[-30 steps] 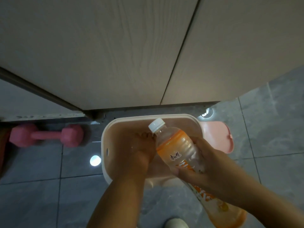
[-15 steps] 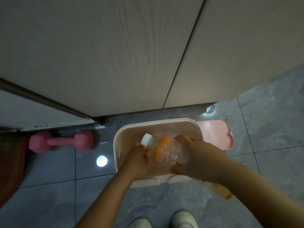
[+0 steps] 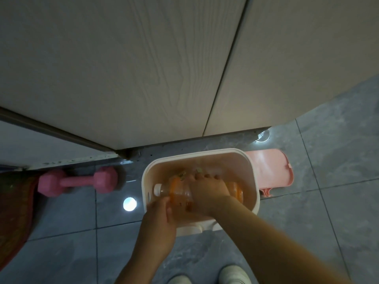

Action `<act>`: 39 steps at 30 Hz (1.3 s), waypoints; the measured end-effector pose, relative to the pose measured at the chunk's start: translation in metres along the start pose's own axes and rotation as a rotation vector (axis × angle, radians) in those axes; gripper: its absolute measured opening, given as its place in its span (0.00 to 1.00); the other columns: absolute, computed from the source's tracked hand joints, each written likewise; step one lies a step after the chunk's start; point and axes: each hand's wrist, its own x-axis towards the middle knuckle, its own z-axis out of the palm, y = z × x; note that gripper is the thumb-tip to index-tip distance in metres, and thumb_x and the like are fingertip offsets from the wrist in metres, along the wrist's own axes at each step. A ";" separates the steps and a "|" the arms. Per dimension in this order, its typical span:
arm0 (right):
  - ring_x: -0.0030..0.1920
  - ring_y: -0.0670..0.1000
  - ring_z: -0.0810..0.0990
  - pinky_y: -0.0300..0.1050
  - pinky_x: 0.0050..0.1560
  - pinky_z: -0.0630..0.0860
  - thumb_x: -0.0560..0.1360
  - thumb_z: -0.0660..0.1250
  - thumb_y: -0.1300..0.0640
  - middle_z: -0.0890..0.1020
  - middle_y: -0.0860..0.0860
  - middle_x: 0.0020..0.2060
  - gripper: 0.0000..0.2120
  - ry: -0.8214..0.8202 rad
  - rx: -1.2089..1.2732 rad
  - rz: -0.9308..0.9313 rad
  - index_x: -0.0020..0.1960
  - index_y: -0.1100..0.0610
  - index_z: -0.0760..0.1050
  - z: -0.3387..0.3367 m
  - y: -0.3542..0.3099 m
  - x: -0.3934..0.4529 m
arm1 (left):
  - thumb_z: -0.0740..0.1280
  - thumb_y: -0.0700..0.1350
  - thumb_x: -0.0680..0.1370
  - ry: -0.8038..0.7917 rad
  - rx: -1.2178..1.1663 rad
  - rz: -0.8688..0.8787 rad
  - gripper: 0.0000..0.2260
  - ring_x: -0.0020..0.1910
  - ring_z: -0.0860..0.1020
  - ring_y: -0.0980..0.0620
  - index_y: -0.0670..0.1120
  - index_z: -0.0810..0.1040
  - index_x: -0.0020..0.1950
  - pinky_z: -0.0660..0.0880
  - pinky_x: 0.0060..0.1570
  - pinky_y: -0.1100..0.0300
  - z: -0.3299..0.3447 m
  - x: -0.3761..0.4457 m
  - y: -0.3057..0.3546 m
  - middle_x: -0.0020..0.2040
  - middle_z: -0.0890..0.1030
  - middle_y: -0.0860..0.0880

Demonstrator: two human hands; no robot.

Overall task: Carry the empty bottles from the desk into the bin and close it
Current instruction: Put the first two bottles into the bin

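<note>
A clear bottle (image 3: 176,190) with an orange label and a white cap lies on its side inside the pale pink bin (image 3: 253,175), cap pointing left. My right hand (image 3: 208,194) wraps over the bottle's middle from above. At the bin's near left edge, my left hand (image 3: 160,218) touches the bottle's lower side with its fingertips. More bottle shapes lie under it at the bin's far side, too dim to make out. The bin's pink lid (image 3: 270,169) hangs open on the right side.
The bin stands on grey floor tiles against a pale wooden cabinet front (image 3: 164,68). A pink dumbbell (image 3: 78,181) lies on the floor to the left. A dark reddish mat (image 3: 14,212) covers the far left. My white shoes (image 3: 233,273) show at the bottom.
The bottle went from upright above the bin to lying flat inside it, lowered by my right hand. My left hand drew back from inside the bin to its near edge.
</note>
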 end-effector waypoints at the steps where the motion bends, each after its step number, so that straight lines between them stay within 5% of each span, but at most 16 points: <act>1: 0.69 0.60 0.66 0.61 0.69 0.61 0.71 0.68 0.47 0.66 0.57 0.70 0.37 -0.005 0.001 -0.004 0.73 0.54 0.54 0.006 0.000 0.003 | 0.54 0.42 0.81 0.009 0.006 -0.006 0.15 0.55 0.75 0.50 0.47 0.72 0.65 0.68 0.51 0.63 0.002 0.002 -0.001 0.63 0.76 0.46; 5: 0.72 0.61 0.61 0.65 0.71 0.54 0.69 0.68 0.47 0.63 0.56 0.72 0.36 -0.039 -0.001 0.010 0.72 0.51 0.55 0.021 0.002 0.013 | 0.55 0.42 0.81 0.013 0.019 -0.016 0.15 0.61 0.74 0.50 0.48 0.71 0.66 0.67 0.56 0.64 0.008 0.009 -0.004 0.65 0.74 0.47; 11: 0.65 0.60 0.70 0.58 0.63 0.66 0.75 0.61 0.53 0.72 0.57 0.65 0.21 -0.005 0.041 0.002 0.66 0.56 0.64 0.028 -0.002 0.021 | 0.55 0.41 0.81 0.034 0.000 0.001 0.15 0.60 0.74 0.52 0.48 0.72 0.65 0.68 0.59 0.64 0.013 0.014 -0.007 0.65 0.74 0.46; 17: 0.56 0.57 0.78 0.52 0.56 0.75 0.74 0.63 0.52 0.78 0.56 0.58 0.19 -0.055 0.202 0.048 0.63 0.56 0.69 0.018 0.006 0.006 | 0.55 0.42 0.81 0.029 -0.023 0.004 0.14 0.53 0.73 0.56 0.49 0.73 0.64 0.69 0.58 0.62 0.013 0.011 -0.005 0.65 0.74 0.47; 21: 0.56 0.56 0.79 0.51 0.60 0.75 0.76 0.63 0.53 0.81 0.57 0.55 0.16 -0.075 0.475 0.109 0.62 0.58 0.73 0.003 0.013 -0.017 | 0.57 0.41 0.80 0.047 -0.095 -0.010 0.13 0.57 0.76 0.51 0.45 0.76 0.62 0.68 0.53 0.64 0.005 -0.002 0.005 0.61 0.79 0.47; 24: 0.57 0.57 0.78 0.48 0.60 0.73 0.77 0.59 0.56 0.80 0.57 0.56 0.15 -0.010 0.666 0.163 0.61 0.59 0.74 -0.011 0.014 -0.047 | 0.59 0.41 0.79 0.038 -0.169 -0.069 0.12 0.55 0.77 0.50 0.43 0.77 0.60 0.70 0.53 0.61 -0.007 -0.020 0.015 0.58 0.81 0.45; 28: 0.46 0.51 0.74 0.40 0.49 0.69 0.77 0.58 0.59 0.79 0.56 0.50 0.13 0.064 0.904 0.251 0.58 0.59 0.76 -0.028 0.015 -0.105 | 0.60 0.41 0.78 0.009 -0.215 -0.166 0.09 0.50 0.77 0.47 0.43 0.79 0.53 0.69 0.49 0.59 -0.032 -0.053 0.032 0.52 0.82 0.42; 32: 0.49 0.58 0.79 0.51 0.51 0.78 0.76 0.59 0.60 0.78 0.55 0.44 0.07 0.068 1.129 0.298 0.49 0.57 0.76 -0.050 0.020 -0.176 | 0.59 0.48 0.72 -0.057 -0.221 -0.175 0.07 0.45 0.78 0.44 0.50 0.72 0.35 0.71 0.49 0.52 -0.064 -0.096 0.065 0.41 0.77 0.45; 35: 0.39 0.50 0.79 0.38 0.36 0.74 0.78 0.59 0.56 0.79 0.53 0.42 0.06 0.091 1.263 0.368 0.48 0.55 0.74 -0.072 0.021 -0.230 | 0.55 0.49 0.66 -0.088 -0.168 -0.140 0.08 0.41 0.74 0.49 0.47 0.70 0.36 0.67 0.45 0.55 -0.086 -0.131 0.087 0.38 0.74 0.45; 39: 0.33 0.44 0.77 0.35 0.34 0.72 0.78 0.59 0.56 0.79 0.50 0.37 0.11 0.125 1.310 0.438 0.52 0.60 0.77 -0.100 0.030 -0.300 | 0.58 0.48 0.72 -0.128 -0.123 -0.124 0.08 0.41 0.76 0.48 0.46 0.71 0.37 0.66 0.45 0.55 -0.109 -0.181 0.117 0.38 0.75 0.44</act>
